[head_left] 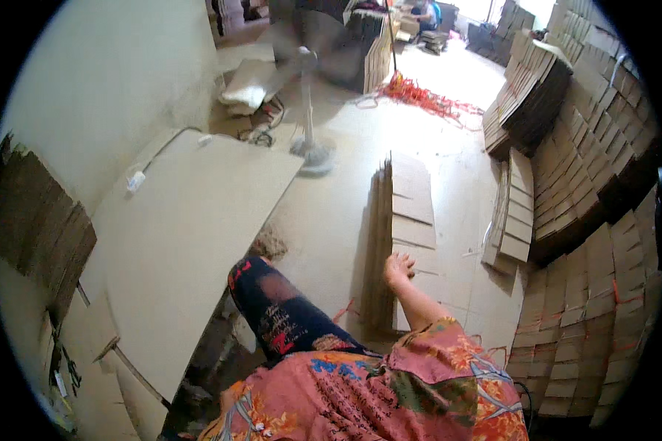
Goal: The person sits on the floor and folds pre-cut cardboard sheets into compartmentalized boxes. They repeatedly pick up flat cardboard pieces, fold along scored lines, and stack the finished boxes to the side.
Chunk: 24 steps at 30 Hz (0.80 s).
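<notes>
My right hand (399, 269) rests on top of a long stack of brown cardboard pieces (412, 195) that stands on the floor to the right of my leg. Its fingers are stretched out over the upper face, next to the dark slits across the cardboard. They do not wrap round any piece. My left hand is out of sight; only the patterned sleeve and shirt show on that side.
A pale board tabletop (191, 198) lies to my left, with a hammer (138, 377) near its lower edge. A standing fan (309, 110) is ahead. Red strapping (426, 95) lies on the floor. Tall cardboard stacks (588, 169) line the right; a person (424, 16) sits far off.
</notes>
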{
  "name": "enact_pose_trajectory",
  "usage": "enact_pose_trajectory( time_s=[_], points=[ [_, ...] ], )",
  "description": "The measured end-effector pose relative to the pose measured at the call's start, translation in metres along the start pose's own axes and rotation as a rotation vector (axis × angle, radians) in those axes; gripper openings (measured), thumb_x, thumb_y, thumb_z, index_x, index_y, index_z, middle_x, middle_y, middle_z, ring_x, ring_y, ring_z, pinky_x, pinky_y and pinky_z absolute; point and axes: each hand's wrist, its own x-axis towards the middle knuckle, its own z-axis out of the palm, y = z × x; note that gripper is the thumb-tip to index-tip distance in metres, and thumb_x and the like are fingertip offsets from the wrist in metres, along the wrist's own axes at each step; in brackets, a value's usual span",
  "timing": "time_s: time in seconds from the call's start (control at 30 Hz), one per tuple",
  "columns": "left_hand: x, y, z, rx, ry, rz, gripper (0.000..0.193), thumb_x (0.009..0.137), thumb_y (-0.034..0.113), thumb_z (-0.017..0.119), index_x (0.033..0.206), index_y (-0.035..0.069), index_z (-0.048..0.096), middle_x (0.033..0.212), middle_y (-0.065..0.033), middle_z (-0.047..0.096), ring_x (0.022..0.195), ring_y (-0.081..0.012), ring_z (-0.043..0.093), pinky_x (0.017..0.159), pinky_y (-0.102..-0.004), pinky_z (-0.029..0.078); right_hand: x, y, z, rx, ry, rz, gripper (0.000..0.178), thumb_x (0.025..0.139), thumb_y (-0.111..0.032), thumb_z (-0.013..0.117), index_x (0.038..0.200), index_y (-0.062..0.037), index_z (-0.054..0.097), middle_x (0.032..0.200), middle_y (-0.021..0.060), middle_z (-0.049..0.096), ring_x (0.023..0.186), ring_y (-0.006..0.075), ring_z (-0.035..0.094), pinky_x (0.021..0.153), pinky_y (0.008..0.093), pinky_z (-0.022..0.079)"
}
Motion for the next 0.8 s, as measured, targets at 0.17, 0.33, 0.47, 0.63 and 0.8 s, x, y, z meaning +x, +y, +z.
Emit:
enact_pose_trajectory(
  time_s=[0.17, 0.33, 0.47, 0.63, 0.8],
  points=[
    [0.005, 0.013, -0.003, -0.013, -0.004, -0.039, 0.03, 0.087, 0.021, 0.057, 0.108, 0.0, 0.06, 0.091, -0.0153, 0.064, 0.076, -0.0201, 0.061, 0.067, -0.0317, 0.046, -0.074, -0.042, -0.049, 0.061, -0.014, -0.296, 0.066, 0.083, -0.024, 0.055, 0.139, -0.0086, 0.024, 0.139, 0.0263, 0.026, 0.122, 0.0431, 0.035, 0.094, 0.0614, 0.031],
    [-0.016, 0.018, -0.005, -0.071, 0.014, 0.05, 0.03, 0.087, 0.021, 0.056, 0.108, 0.001, 0.06, 0.095, -0.0154, 0.064, 0.081, -0.021, 0.061, 0.071, -0.0319, 0.047, -0.063, -0.059, -0.053, 0.519, 0.602, -1.002, 0.066, 0.078, -0.013, 0.064, 0.135, -0.0024, 0.032, 0.126, 0.0218, 0.046, 0.112, 0.0339, 0.047, 0.091, 0.0406, 0.042],
    [-0.045, 0.039, -0.019, -0.156, 0.13, 0.217, 0.029, 0.088, 0.022, 0.055, 0.108, 0.001, 0.06, 0.098, -0.0154, 0.064, 0.085, -0.0217, 0.061, 0.075, -0.032, 0.047, -0.134, -0.109, -0.147, 0.754, 0.167, -1.025, 0.041, 0.082, -0.002, 0.058, 0.121, 0.0048, 0.048, 0.103, 0.0197, 0.062, 0.089, 0.0279, 0.061, 0.079, 0.0365, 0.048],
    [-0.085, 0.108, -0.111, 0.05, 0.541, 0.222, 0.026, 0.083, 0.02, 0.063, 0.103, 0.003, 0.064, 0.095, -0.0134, 0.066, 0.081, -0.0215, 0.064, 0.071, -0.0307, 0.05, -0.266, -0.13, -0.153, 1.022, -0.278, -1.376, 0.035, 0.086, -0.001, 0.054, 0.121, 0.0011, 0.051, 0.097, 0.0134, 0.065, 0.082, 0.0168, 0.063, 0.077, 0.0286, 0.05],
    [-0.076, 0.04, -0.221, 0.384, 0.899, 0.028, 0.027, 0.079, 0.011, 0.06, 0.106, 0.005, 0.059, 0.101, -0.0145, 0.061, 0.092, -0.0308, 0.059, 0.077, -0.0404, 0.049, -0.359, -0.162, -0.108, 0.705, -0.67, -1.673, 0.022, 0.087, -0.002, 0.052, 0.108, 0.0035, 0.057, 0.091, 0.0117, 0.066, 0.079, 0.0179, 0.065, 0.071, 0.0275, 0.05]
  ],
)
